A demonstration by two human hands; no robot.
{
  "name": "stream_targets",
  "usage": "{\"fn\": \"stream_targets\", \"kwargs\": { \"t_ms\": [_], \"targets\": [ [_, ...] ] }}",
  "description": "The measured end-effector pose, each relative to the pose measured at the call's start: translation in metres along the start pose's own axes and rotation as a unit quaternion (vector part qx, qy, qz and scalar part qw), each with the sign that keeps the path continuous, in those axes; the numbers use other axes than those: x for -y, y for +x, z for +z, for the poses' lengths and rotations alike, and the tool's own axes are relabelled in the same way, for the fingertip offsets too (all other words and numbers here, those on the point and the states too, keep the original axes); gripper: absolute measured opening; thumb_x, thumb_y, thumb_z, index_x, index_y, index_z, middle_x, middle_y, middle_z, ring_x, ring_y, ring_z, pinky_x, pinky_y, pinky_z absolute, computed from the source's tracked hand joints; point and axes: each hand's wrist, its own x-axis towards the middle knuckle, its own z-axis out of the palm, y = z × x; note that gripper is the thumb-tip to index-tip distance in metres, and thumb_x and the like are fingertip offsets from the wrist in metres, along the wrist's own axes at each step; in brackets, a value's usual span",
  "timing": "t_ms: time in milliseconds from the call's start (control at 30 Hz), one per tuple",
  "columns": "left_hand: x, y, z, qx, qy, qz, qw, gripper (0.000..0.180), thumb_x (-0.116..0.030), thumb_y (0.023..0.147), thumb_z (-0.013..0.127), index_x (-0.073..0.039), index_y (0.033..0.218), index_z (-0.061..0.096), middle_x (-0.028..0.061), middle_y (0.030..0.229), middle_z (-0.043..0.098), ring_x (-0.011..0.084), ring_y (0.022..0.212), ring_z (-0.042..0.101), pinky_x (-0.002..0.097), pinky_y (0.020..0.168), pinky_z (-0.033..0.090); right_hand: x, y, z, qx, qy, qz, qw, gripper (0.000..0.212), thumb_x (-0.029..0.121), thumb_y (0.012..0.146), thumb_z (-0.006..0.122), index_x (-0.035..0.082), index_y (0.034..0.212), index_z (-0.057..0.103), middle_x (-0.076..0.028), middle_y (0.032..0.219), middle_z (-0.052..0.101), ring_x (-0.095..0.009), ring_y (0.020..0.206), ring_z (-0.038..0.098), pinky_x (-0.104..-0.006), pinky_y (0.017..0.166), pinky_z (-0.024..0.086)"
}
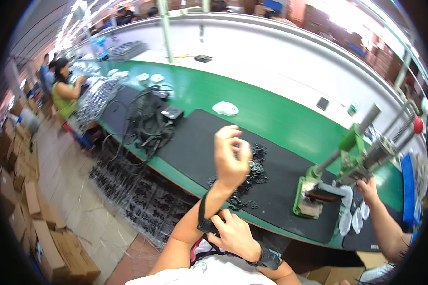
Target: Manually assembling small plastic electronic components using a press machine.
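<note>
In the head view, a seated co-worker in a yellow-green top (64,97) is at the far left, beside a heap of shiny wrapped items (100,97) on the left part of the green counter (280,123). To the right, a tangle of black cables (145,116) lies by the near edge, some loops hanging over it.

Next comes the left hand (230,159). Its forearm rises from the lower edge and leans to the right, lifting the hand above the near edge of the black mat (290,183). The wrist is nearly straight; the fingers point up and curl loosely toward the thumb, with nothing seen in them. The black strap (203,213) is around this wrist, short of the counter's near edge.

The right hand (235,236) reaches across from the lower right, its back turned upward and its forearm low in front of the body. Its fingers are bent over the strap and pinch it against the left wrist; the fingertips are partly hidden. A dark watch-like device (269,259) sits on the right wrist.

Behind the left hand, small black pieces (257,173) are strewn across the mat. Farther right stands a green hand press (354,159), with another person's hand (368,188) touching it and translucent pouches (345,218) lying toward the counter's near right corner.
</note>
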Motion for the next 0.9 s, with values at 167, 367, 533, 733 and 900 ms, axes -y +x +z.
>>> {"fn": "stream_targets", "kwargs": {
  "t_ms": [167, 367, 533, 733, 900],
  "targets": [
    [-0.007, 0.019, 0.007, 0.013, 0.247, 0.258, 0.934, 0.029, 0.000, 0.076, 0.064, -0.005, 0.103, 0.057, 0.0138, 0.103, 0.062, 0.0243, 0.071, 0.063, 0.0298, 0.059, 0.051, 0.013, 0.002, 0.017, 0.030, -0.088, -0.020, 0.995, 0.035, 0.026, 0.072, 0.072, 0.009, 0.099, 0.059, -0.013, 0.090, 0.050, -0.031, 0.071, 0.057, -0.0407, 0.060, 0.051],
    [-0.028, 0.075, -0.035, -0.070, -0.499, -0.408, 0.762, 0.017, -0.021, 0.092, 0.051, -0.009, 0.103, 0.053, 0.0056, 0.094, 0.059, 0.0139, 0.066, 0.051, 0.0252, 0.058, 0.040, -0.040, 0.028, 0.032, -0.141, 0.098, -0.032, 0.985, 0.038, 0.019, 0.065, 0.081, 0.008, 0.097, 0.066, -0.013, 0.095, 0.061, -0.030, 0.078, 0.066, -0.0380, 0.066, 0.055],
    [-0.033, 0.055, -0.015, 0.015, -0.511, -0.367, 0.777, 0.010, -0.015, 0.092, 0.052, -0.009, 0.100, 0.050, 0.0043, 0.083, 0.056, 0.0120, 0.061, 0.049, 0.0254, 0.053, 0.039, -0.046, 0.042, -0.008, -0.074, 0.213, -0.060, 0.972, 0.042, 0.008, 0.061, 0.081, 0.001, 0.098, 0.062, -0.013, 0.097, 0.060, -0.027, 0.081, 0.065, -0.0340, 0.070, 0.053],
    [-0.023, 0.045, 0.030, -0.019, 0.011, 0.125, 0.992, 0.022, 0.003, 0.083, 0.058, -0.003, 0.103, 0.051, 0.0052, 0.080, 0.057, 0.0100, 0.054, 0.050, 0.0240, 0.047, 0.042, -0.042, 0.006, 0.004, -0.015, 0.578, 0.153, 0.802, 0.049, 0.012, 0.079, 0.082, -0.001, 0.114, 0.050, -0.007, 0.104, 0.061, -0.011, 0.090, 0.060, -0.0257, 0.079, 0.050],
    [-0.025, 0.024, 0.048, 0.081, 0.216, 0.324, 0.918, 0.025, 0.001, 0.076, 0.061, -0.004, 0.099, 0.053, 0.0071, 0.074, 0.056, 0.0218, 0.050, 0.053, 0.0310, 0.047, 0.045, -0.016, 0.000, -0.010, -0.053, 0.533, 0.224, 0.814, 0.048, 0.013, 0.081, 0.079, -0.003, 0.114, 0.048, -0.011, 0.102, 0.062, -0.013, 0.088, 0.063, -0.0271, 0.076, 0.052]
  ]
}}
